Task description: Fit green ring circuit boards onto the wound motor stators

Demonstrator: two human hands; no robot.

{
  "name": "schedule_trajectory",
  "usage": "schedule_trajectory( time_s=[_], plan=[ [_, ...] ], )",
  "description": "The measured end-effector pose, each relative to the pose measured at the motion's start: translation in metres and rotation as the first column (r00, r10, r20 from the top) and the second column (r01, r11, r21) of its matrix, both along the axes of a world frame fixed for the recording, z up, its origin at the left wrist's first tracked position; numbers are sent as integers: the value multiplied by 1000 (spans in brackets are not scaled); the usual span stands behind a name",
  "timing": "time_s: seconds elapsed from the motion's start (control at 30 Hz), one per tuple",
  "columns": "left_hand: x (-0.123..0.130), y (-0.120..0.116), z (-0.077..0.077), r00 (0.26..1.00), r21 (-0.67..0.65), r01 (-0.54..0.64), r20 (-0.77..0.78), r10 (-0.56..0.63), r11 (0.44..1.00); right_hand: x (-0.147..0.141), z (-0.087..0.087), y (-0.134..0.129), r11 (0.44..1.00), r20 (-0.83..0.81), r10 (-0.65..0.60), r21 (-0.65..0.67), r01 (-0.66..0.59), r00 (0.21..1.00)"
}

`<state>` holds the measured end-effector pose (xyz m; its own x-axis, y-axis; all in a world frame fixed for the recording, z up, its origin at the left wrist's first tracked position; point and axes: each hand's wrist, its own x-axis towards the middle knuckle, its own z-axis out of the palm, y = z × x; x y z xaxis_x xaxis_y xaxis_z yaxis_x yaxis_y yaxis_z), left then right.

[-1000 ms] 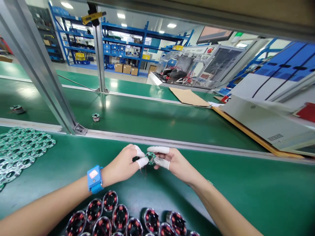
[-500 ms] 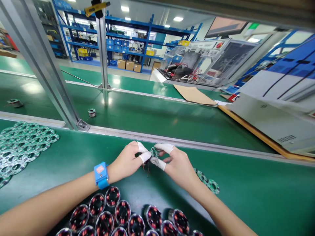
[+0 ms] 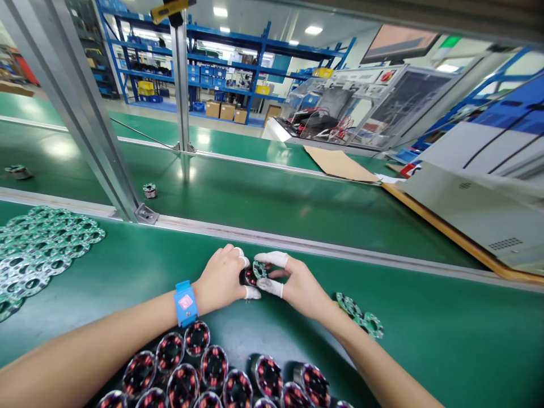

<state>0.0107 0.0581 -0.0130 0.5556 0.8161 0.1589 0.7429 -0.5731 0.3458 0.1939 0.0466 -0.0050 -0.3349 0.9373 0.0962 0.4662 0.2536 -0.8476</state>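
Observation:
My left hand [image 3: 225,273], with white finger cots and a blue wrist strap [image 3: 186,303], grips a motor stator [image 3: 250,276] with copper-red windings. My right hand [image 3: 293,280], also in white finger cots, pinches a green ring-shaped circuit board [image 3: 259,270] between thumb and fingers. The board stands tilted right beside the stator's face; whether they touch I cannot tell. Below my hands, several wound stators [image 3: 215,367] stand on the green bench. Two or so loose ring boards [image 3: 373,325] lie by my right forearm.
Many green ring boards [image 3: 46,243] lie flat at the left. Behind a metal rail [image 3: 238,233] runs a green conveyor belt [image 3: 238,195] carrying stators with boards, one of them [image 3: 149,190] near the upright post [image 3: 85,113]. A grey panel [image 3: 476,209] stands at right.
My left hand has turned, so the stator's wound face now shows toward the board. My right hand has shifted slightly left with the board. The stators on the belt have moved left.

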Motion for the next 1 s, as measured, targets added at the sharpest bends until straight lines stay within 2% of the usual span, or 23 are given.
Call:
schedule_trajectory(
  time_s=[0.1, 0.3, 0.53, 0.8, 1.0],
  plan=[
    [0, 1, -1, 1000, 11, -14, -11, 14, 1000, -2, -1, -1, 996, 76, 40, 71, -45, 996],
    [2, -1, -3, 999, 31, -34, -25, 35, 999, -2, -4, -5, 978, 196, 16, 202, -56, 981],
    [1, -2, -4, 999, 21, -42, -8, 42, 999, -1, -17, -9, 954, 189, -18, 298, -40, 982],
    [2, -3, -2, 999, 1, -39, -4, 39, 999, 0, -34, -13, 945, 199, -96, 325, 26, 975],
    [2, -2, -1, 999, -13, -33, -31, 33, 999, -10, -24, -14, 964, 190, -119, 258, 67, 974]
  ],
)
